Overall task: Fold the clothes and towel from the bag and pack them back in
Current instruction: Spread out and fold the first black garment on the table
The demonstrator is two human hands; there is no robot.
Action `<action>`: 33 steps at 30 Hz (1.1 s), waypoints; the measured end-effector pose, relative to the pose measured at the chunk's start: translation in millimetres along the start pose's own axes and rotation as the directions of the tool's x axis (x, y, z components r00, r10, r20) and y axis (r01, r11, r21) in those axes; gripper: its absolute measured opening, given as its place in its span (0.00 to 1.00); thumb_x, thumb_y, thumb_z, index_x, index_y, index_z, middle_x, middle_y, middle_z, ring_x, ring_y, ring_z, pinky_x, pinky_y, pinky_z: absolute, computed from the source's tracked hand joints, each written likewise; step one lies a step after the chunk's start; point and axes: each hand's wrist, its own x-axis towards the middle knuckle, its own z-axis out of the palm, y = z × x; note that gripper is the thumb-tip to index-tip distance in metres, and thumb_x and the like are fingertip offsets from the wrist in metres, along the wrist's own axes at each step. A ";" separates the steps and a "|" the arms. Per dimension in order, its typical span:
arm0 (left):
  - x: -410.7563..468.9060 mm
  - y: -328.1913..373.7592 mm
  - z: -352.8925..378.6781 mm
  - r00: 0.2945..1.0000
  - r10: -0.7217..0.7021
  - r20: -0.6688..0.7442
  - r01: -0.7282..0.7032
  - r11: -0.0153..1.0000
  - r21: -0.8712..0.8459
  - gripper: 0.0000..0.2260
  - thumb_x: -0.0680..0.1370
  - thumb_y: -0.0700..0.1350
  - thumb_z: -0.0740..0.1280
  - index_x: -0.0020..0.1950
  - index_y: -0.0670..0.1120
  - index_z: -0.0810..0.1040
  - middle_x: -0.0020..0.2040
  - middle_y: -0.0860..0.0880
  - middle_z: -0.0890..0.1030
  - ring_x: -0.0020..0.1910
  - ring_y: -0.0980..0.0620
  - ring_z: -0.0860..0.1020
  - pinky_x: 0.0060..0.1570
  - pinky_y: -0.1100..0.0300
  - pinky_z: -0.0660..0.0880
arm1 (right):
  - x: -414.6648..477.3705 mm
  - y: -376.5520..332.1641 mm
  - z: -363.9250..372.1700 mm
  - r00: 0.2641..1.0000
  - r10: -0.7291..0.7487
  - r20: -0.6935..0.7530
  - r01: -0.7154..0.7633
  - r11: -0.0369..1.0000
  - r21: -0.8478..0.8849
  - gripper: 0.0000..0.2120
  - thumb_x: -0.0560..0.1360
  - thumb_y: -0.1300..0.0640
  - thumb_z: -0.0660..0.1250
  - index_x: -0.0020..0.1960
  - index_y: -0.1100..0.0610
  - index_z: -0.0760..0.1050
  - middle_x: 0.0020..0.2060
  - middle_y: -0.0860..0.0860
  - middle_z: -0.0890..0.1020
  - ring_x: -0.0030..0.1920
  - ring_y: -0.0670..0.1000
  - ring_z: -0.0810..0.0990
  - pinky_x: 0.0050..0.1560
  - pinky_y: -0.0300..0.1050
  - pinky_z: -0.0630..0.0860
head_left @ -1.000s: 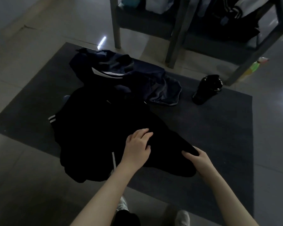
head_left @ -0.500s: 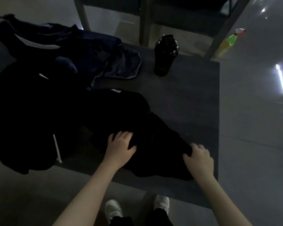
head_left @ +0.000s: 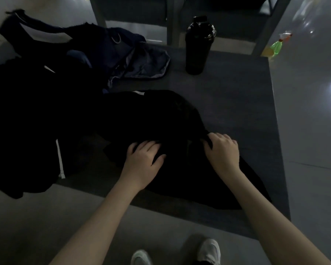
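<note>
Black garment (head_left: 161,119): it lay crumpled on the near half of the dark mat (head_left: 237,104), with its near end reaching the mat's front edge. A faint mark on its upper part was too dim to read.

Your left hand (head_left: 143,159) lay flat on the garment's near middle, fingers spread and pressing the cloth down. Your right hand (head_left: 223,152) sat at the garment's right edge, fingers curled over and pinching a raised fold of the cloth. The two hands were near each other, with black cloth between them.

To the left, touching the garment, lay a second black piece with white stripes (head_left: 60,161), hanging over the mat's front edge. Behind both lay a navy bag (head_left: 111,48), slumped open. A black bottle (head_left: 198,46) stood upright on the far side of the mat, apart from the cloth. Grey chair legs (head_left: 171,20) stood behind it. A green spray bottle (head_left: 276,46) lay on the floor off the far right corner. Your white shoes (head_left: 209,249) were at the bottom edge.
</note>
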 end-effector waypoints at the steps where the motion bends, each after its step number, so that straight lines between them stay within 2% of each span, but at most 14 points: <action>1: -0.5 -0.3 1.8 1.000 0.002 -0.012 -0.002 1.000 0.000 0.30 0.75 0.60 0.45 0.68 0.49 0.73 0.68 0.54 0.73 0.70 0.56 0.66 0.68 0.56 0.52 | -1.7 3.7 -0.6 0.999 0.030 -0.030 -0.030 0.999 0.019 0.11 0.76 0.54 0.66 0.37 0.58 0.72 0.37 0.57 0.81 0.41 0.61 0.78 0.41 0.49 0.63; 3: -2.5 0.2 5.2 1.000 -0.001 -0.018 0.001 1.000 -0.004 0.28 0.76 0.60 0.47 0.68 0.49 0.72 0.70 0.55 0.71 0.71 0.57 0.64 0.68 0.58 0.49 | -5.7 9.1 -5.2 0.994 0.092 -0.058 -0.090 0.995 0.035 0.13 0.78 0.53 0.63 0.37 0.57 0.68 0.37 0.58 0.81 0.40 0.61 0.78 0.41 0.47 0.61; 7: -10.4 7.8 9.0 1.000 0.004 -0.010 -0.003 1.000 0.016 0.20 0.81 0.54 0.54 0.70 0.49 0.71 0.72 0.55 0.68 0.72 0.57 0.62 0.69 0.57 0.50 | -20.6 13.0 -17.5 0.979 0.197 -0.055 -0.194 0.980 0.049 0.15 0.80 0.50 0.58 0.44 0.60 0.75 0.39 0.57 0.81 0.41 0.61 0.78 0.38 0.46 0.62; 10: -23.5 19.7 10.7 0.999 -0.020 0.028 0.018 0.997 0.070 0.19 0.82 0.52 0.55 0.71 0.50 0.70 0.73 0.55 0.67 0.72 0.57 0.61 0.71 0.55 0.51 | -43.9 19.8 -29.2 0.963 0.264 -0.047 -0.253 0.953 0.168 0.15 0.80 0.50 0.57 0.46 0.60 0.74 0.38 0.55 0.76 0.39 0.58 0.73 0.39 0.47 0.63; 13: -48.0 38.4 8.3 0.995 -0.074 0.059 0.072 0.997 0.038 0.18 0.82 0.53 0.53 0.68 0.50 0.73 0.72 0.54 0.69 0.71 0.56 0.64 0.70 0.54 0.54 | -73.3 36.8 -49.9 0.901 0.434 -0.009 -0.399 0.835 0.378 0.14 0.80 0.52 0.57 0.47 0.61 0.74 0.40 0.55 0.78 0.40 0.57 0.74 0.39 0.46 0.65; 16: -66.8 53.1 -1.0 0.979 -0.097 0.177 0.082 0.993 0.090 0.19 0.82 0.54 0.51 0.62 0.50 0.76 0.66 0.54 0.73 0.67 0.53 0.68 0.66 0.53 0.58 | -98.4 54.9 -66.2 0.848 0.520 0.108 -0.515 0.756 0.405 0.13 0.79 0.56 0.57 0.51 0.64 0.74 0.42 0.57 0.79 0.39 0.56 0.75 0.36 0.45 0.66; 18: -64.5 59.3 -13.9 0.968 -0.146 0.203 0.137 0.989 0.056 0.20 0.82 0.56 0.50 0.59 0.49 0.77 0.61 0.52 0.76 0.62 0.50 0.73 0.64 0.53 0.63 | -101.2 62.6 -70.4 0.829 0.541 0.141 -0.544 0.725 0.422 0.12 0.78 0.59 0.56 0.53 0.65 0.73 0.46 0.60 0.79 0.40 0.57 0.76 0.36 0.45 0.68; 20: -57.2 62.0 -22.0 0.962 -0.194 0.193 0.198 0.980 0.003 0.19 0.82 0.56 0.50 0.59 0.49 0.77 0.59 0.51 0.78 0.59 0.49 0.75 0.61 0.53 0.65 | -97.4 61.5 -72.5 0.827 0.543 0.147 -0.553 0.737 0.387 0.11 0.77 0.59 0.56 0.54 0.65 0.71 0.48 0.61 0.79 0.44 0.59 0.77 0.41 0.47 0.71; 22: -49.2 61.0 -22.3 0.966 -0.188 0.178 0.177 0.981 0.079 0.19 0.82 0.56 0.51 0.63 0.50 0.75 0.63 0.51 0.76 0.61 0.50 0.73 0.62 0.52 0.65 | -91.1 56.5 -69.2 0.830 0.540 0.141 -0.554 0.768 0.322 0.11 0.77 0.60 0.55 0.55 0.65 0.70 0.49 0.60 0.78 0.46 0.60 0.77 0.43 0.48 0.70; 26: -16.0 45.6 -15.4 0.966 -0.207 0.155 0.174 0.963 0.205 0.22 0.81 0.57 0.53 0.73 0.51 0.66 0.74 0.53 0.65 0.71 0.51 0.63 0.68 0.49 0.61 | -65.6 57.2 -51.2 0.832 0.551 0.066 -0.545 0.790 0.280 0.10 0.79 0.58 0.54 0.53 0.64 0.69 0.49 0.60 0.79 0.49 0.62 0.78 0.42 0.48 0.69; 29: 16.8 33.0 -8.3 0.959 -0.236 0.155 0.196 0.952 0.237 0.23 0.82 0.58 0.51 0.76 0.52 0.60 0.76 0.53 0.59 0.74 0.51 0.58 0.70 0.48 0.57 | -35.4 67.2 -37.7 0.842 0.540 -0.001 -0.526 0.821 0.222 0.13 0.80 0.53 0.55 0.52 0.63 0.70 0.47 0.60 0.80 0.48 0.62 0.79 0.41 0.49 0.69; 33: 62.4 18.4 -1.9 0.956 -0.280 0.087 0.238 0.915 0.326 0.24 0.81 0.59 0.49 0.75 0.52 0.61 0.74 0.52 0.64 0.72 0.49 0.61 0.68 0.47 0.57 | 10.9 80.1 -28.2 0.856 0.508 -0.102 -0.492 0.858 0.149 0.14 0.80 0.51 0.54 0.50 0.63 0.69 0.46 0.61 0.80 0.48 0.63 0.79 0.40 0.49 0.67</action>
